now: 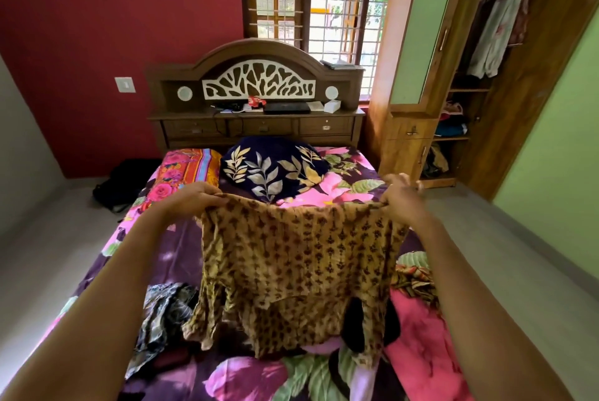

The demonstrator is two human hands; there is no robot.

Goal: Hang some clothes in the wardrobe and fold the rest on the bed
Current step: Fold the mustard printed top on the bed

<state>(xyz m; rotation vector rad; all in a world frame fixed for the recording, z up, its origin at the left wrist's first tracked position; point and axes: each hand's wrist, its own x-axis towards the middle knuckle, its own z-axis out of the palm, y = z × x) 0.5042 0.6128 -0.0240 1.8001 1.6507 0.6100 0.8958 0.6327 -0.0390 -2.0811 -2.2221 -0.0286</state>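
**Holding up a tan top with small brown motifs (291,264) over the purple floral bed (175,245)**

The left hand (194,196) and right hand (402,194) each pinch an upper corner, so the top hangs spread out between them, its hem brushing the bed. A crumpled grey-black garment (165,313) lies just left of it. Off to the right, the wooden wardrobe (518,102) stands open with pale clothes (496,27) hanging inside.
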